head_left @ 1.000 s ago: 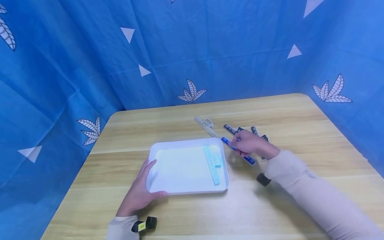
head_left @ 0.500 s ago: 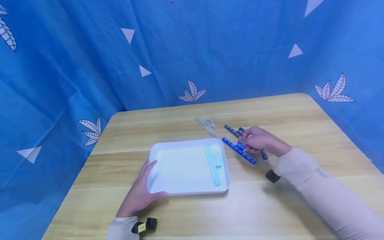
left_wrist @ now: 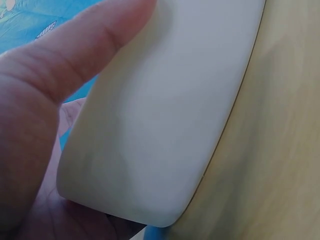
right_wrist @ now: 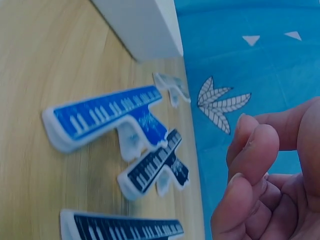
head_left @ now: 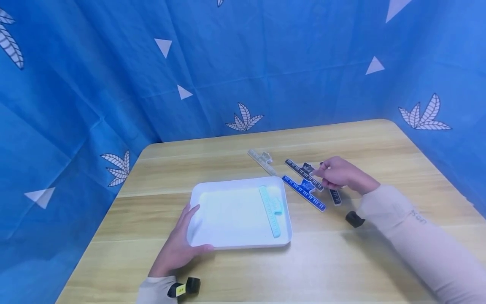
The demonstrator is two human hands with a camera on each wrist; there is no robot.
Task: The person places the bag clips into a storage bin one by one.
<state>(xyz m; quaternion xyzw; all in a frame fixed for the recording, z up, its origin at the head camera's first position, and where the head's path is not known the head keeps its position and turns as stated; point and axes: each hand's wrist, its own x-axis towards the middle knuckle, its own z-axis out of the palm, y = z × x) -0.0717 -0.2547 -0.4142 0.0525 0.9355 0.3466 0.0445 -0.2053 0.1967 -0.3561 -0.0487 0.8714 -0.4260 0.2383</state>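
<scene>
In the head view my left hand (head_left: 180, 247) grips the near-left corner of a white tray (head_left: 239, 246); its thumb (left_wrist: 95, 37) lies along the tray's outer wall. A mint keyboard-patterned page clip (head_left: 270, 213) lies inside the tray, at its right side. My right hand (head_left: 338, 174) is above the clips right of the tray, fingers curled in and thumb close to the index finger, holding nothing. Closest to it is a black page clip (head_left: 300, 170); another black clip (head_left: 336, 197) is partly hidden under the hand. A blue page clip (right_wrist: 107, 112) lies nearer the tray.
A pale, see-through clip (head_left: 262, 162) lies behind the tray's back-right corner. All of this rests on a wooden table (head_left: 322, 261). A blue patterned curtain (head_left: 303, 76) hangs behind the table and along both sides.
My right hand has drawn back rightward from over the blue clip, exposing it and then more of the nearer black clip. My left hand and the tray stay as they were.
</scene>
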